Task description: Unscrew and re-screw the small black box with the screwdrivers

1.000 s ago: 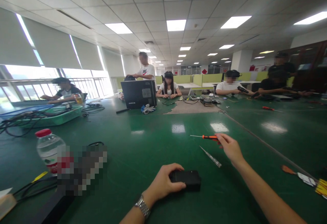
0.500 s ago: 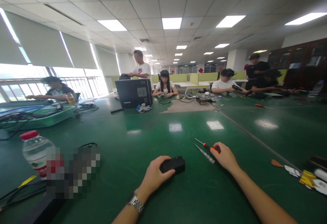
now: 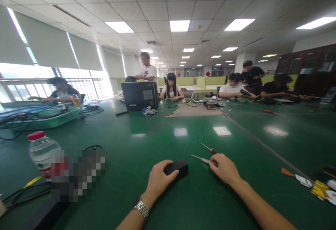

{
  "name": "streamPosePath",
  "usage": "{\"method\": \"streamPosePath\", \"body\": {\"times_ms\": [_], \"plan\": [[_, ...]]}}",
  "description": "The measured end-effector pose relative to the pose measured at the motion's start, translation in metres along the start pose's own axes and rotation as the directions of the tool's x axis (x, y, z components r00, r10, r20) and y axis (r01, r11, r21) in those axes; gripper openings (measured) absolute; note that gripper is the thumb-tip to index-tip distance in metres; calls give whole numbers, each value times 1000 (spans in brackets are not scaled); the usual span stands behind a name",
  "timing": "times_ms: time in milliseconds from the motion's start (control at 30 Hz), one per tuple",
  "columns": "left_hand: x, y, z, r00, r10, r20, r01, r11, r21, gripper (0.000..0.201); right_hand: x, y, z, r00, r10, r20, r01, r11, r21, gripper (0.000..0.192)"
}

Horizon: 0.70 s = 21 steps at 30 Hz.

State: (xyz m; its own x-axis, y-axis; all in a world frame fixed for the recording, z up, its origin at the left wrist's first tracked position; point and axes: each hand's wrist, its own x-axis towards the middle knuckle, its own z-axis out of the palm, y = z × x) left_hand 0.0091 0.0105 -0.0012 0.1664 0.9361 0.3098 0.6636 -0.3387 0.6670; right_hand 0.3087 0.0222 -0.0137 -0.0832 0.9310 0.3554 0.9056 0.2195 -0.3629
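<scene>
My left hand (image 3: 159, 178) is wrapped round a black rectangular block (image 3: 180, 169), which rests on the green tabletop; its exact kind does not show. On that wrist is a metal-band watch. My right hand (image 3: 225, 169) pinches a slim screwdriver with a clear handle (image 3: 204, 160), its tip pointing left toward the far side of the block. The fingers cover most of that handle. Just beyond the hand lies a second screwdriver (image 3: 209, 148) with an orange-and-black handle, partly hidden behind my fingers.
At left stand a red-capped water bottle (image 3: 43, 153), a long dark object (image 3: 56, 203) partly pixelated, and a green basket (image 3: 60, 120) of cables. A computer case (image 3: 139, 96) and gloves (image 3: 149, 111) sit farther back. Several people work around the table. Patterned flat items (image 3: 319, 188) lie at right.
My right hand has let go of the orange-and-black screwdriver and moved slightly nearer and left, taking hold of the clear-handled one, which has turned. My left hand still holds the block.
</scene>
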Motion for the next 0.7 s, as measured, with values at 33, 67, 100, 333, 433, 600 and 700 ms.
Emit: {"method": "streamPosePath", "body": {"times_ms": [33, 67, 100, 333, 433, 600, 700], "plan": [[1, 0, -1, 1000, -22, -15, 22, 1000, 3, 39, -1, -1, 0, 1000, -19, 3, 19, 994, 106, 19], [2, -1, -1, 998, -45, -34, 45, 999, 5, 40, -2, -3, 0, 999, -44, 18, 40, 975, 217, 21], [3, -1, -2, 996, -65, -53, 65, 998, 5, 40, -3, -5, 0, 997, -71, 39, 55, 946, 321, 22], [2, 2, -2, 994, -85, -70, 86, 996, 9, 41, -16, -33, 2, 966, -231, 113, 147, 857, 493, 24], [0, 4, -2, 997, -66, -50, 67, 998, 16, 42, -18, -40, 1, 969, -234, 74, 175, 871, 459, 23], [0, 3, -2, 998, -48, -41, 49, 998, 27, 41, -21, -39, 0, 972, -230, 44, 192, 891, 412, 25], [0, 3, -2, 999, -32, -38, 34, 998, 45, 40, -23, -41, 2, 973, -229, 36, 201, 910, 362, 29]]}}
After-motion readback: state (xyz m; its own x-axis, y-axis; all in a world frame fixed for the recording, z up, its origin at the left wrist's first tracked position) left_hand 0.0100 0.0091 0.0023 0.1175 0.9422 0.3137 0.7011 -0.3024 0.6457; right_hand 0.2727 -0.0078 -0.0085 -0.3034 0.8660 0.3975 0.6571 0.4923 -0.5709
